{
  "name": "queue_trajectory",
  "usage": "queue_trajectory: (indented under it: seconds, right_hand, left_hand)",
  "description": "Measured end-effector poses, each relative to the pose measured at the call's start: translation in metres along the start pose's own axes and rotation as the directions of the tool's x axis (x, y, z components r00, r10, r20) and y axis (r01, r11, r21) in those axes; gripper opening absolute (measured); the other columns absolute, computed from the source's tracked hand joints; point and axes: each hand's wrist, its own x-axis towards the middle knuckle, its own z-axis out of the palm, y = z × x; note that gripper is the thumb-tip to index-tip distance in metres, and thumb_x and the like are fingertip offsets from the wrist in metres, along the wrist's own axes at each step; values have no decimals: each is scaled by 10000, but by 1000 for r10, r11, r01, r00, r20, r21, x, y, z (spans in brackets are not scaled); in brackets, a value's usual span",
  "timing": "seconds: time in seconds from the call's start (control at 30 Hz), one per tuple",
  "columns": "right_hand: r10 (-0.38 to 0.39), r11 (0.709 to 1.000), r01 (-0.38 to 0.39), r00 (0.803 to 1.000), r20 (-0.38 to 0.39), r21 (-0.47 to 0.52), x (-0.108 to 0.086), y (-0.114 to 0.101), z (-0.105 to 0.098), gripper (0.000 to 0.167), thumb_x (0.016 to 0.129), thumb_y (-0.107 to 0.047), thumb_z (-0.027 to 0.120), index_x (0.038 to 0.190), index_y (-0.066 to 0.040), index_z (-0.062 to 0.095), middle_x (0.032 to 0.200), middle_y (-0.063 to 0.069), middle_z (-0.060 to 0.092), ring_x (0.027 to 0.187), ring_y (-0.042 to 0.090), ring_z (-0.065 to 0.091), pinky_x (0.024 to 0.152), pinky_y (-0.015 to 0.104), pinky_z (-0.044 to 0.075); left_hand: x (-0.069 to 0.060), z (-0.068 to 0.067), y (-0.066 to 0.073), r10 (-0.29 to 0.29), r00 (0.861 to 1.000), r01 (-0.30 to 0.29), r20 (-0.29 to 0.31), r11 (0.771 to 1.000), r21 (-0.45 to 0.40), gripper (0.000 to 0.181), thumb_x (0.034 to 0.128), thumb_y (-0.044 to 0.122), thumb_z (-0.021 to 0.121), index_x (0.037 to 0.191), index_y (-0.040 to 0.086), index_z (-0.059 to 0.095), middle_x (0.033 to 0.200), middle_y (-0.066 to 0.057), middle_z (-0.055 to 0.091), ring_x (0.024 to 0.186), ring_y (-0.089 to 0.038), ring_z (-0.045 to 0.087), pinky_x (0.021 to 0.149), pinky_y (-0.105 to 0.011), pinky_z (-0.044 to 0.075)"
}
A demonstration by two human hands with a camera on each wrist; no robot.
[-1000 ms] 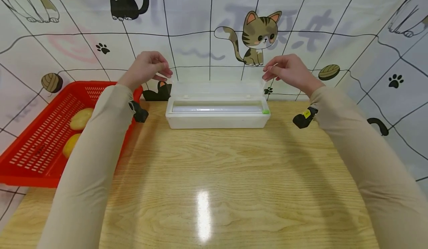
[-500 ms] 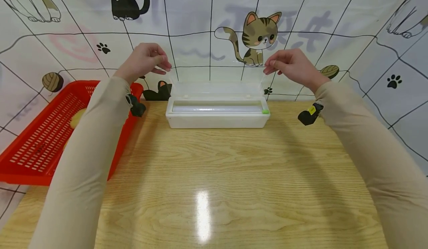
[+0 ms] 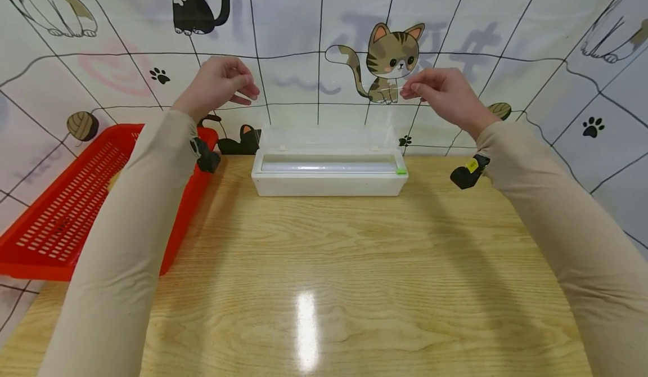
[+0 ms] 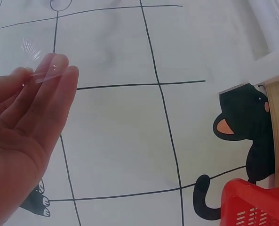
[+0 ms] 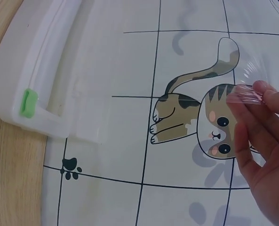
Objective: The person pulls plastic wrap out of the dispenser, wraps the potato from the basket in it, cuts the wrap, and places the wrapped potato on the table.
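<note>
Clear cling film (image 5: pixel 246 95) is pinched between the thumb and fingers of my right hand (image 3: pixel 448 94). My left hand (image 3: pixel 219 86) pinches another part of the film (image 4: pixel 47 74) at its fingertips. Both hands are raised above and to either side of a white cling film dispenser (image 3: pixel 329 187). The dispenser stands at the table's back edge with its see-through lid (image 3: pixel 329 137) up. Inside lies the film roll (image 3: pixel 329 167). A green slider (image 3: pixel 401 171) sits at the box's right end. Between the hands the film is nearly invisible in the head view.
A red perforated basket (image 3: pixel 45 272) stands on the left, partly under my left forearm. A yellow thing (image 3: pixel 113 180) in it is mostly hidden by the sleeve. A cat-patterned sheet (image 3: pixel 293 28) rises behind the wooden table (image 3: pixel 324 253).
Both hands have risen a little, away from the dispenser, still pinching the film. My left sleeve now covers more of the yellow things in the basket. The dispenser has stayed in place.
</note>
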Motion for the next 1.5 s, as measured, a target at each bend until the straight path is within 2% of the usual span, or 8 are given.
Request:
queue_trajectory:
  seconds: [0.23,0.43,0.7,0.8,1.03,1.13,1.33,1.5]
  right_hand:
    - [20,992,-15,999,-38,128,2,-4,-3,212,1007,-142,505,1115,-46,661,974,-27,706,926,70,648,762,203,423]
    - [32,987,-22,998,-60,161,4,-11,-6,188,1002,-125,516,1088,-65,672,923,-43,710,894,68,649,757,200,403]
    - [39,981,-20,995,-94,195,8,-21,-11,177,995,-123,530,1064,-66,683,904,-39,715,876,79,656,761,201,401]
    - [37,977,-14,994,-106,215,8,-24,-13,184,994,-123,533,1072,-37,676,915,-35,713,879,80,660,763,205,399]
    - [24,973,3,993,-115,231,9,-32,-18,224,999,-140,524,1108,3,657,944,5,708,919,113,649,766,199,397]
    - [26,969,3,993,-115,248,10,-35,-21,234,997,-135,526,1121,24,644,950,30,701,926,135,645,802,175,428]
    - [-4,968,41,989,-150,248,12,-41,-25,176,991,-109,531,1050,-25,675,908,28,696,895,141,652,793,199,429]
    - [-7,971,46,986,-167,233,15,-45,-29,193,994,-116,525,1063,-20,678,906,10,693,893,133,644,786,201,413]
  left_hand:
    - [1,-1,5,14,998,-14,-59,1000,3,174,1015,138,481,1123,10,531,1049,-134,660,929,-181,654,816,-305,526]
    - [1,-3,12,23,996,-25,-90,999,-21,150,1009,126,491,1103,22,546,1020,-113,663,908,-172,653,809,-299,527]
    - [2,-8,20,43,992,-45,-121,999,-14,165,1007,140,497,1116,28,548,1010,-94,665,905,-161,650,806,-285,525]
    - [3,-10,22,58,989,-61,-135,998,-16,168,1006,139,496,1117,27,553,1008,-89,655,910,-162,646,802,-273,526]
    - [7,-14,28,103,980,-109,-169,994,-28,89,1001,115,502,1025,64,572,985,-96,645,878,-179,646,777,-259,533]
    - [7,-16,31,104,979,-107,-175,994,-8,90,1003,133,500,1026,86,573,990,-92,644,883,-174,642,794,-266,529]
    - [7,-19,39,94,977,-89,-193,995,34,162,1007,155,493,1105,45,561,988,-71,644,886,-156,639,811,-263,522]
    - [7,-22,45,86,974,-85,-211,996,15,152,1003,159,499,1107,68,563,988,-60,643,896,-155,637,811,-249,519]
